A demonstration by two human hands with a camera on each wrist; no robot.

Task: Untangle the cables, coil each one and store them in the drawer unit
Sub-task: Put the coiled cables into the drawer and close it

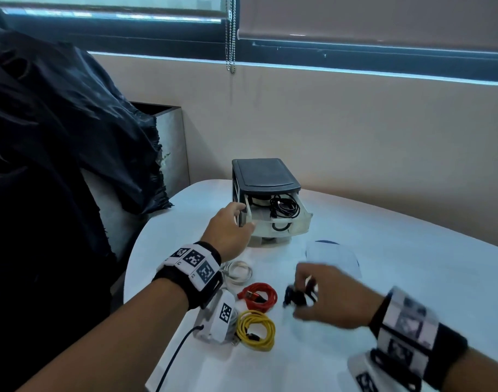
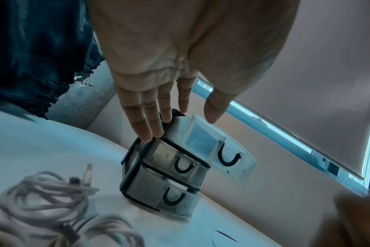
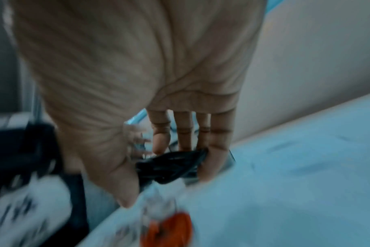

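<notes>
Nearest on the tabletop (image 1: 355, 250), yellow (image 1: 256, 329), red (image 1: 260, 295) and white (image 1: 239, 271) coils wait. The right hand (image 1: 330, 298) pinches what looks like a black coil (image 1: 298, 297). Farther, the left hand (image 1: 229, 227), fingers straight, steadies the drawer unit (image 1: 264, 176); its top drawer (image 1: 293, 222) holds a black cable (image 1: 284, 207).

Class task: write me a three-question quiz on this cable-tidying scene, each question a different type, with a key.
1. True or false: the top drawer of the drawer unit is pulled out.
2. Which coil does the right hand hold? A) red B) yellow C) black D) white
3. Fill in: the left hand touches the unit's ____ side, as seen in the head view.

Key
1. True; a black cable lies inside it.
2. C, the black coil; the red coil, yellow coil and white coil lie on the table.
3. left
</notes>
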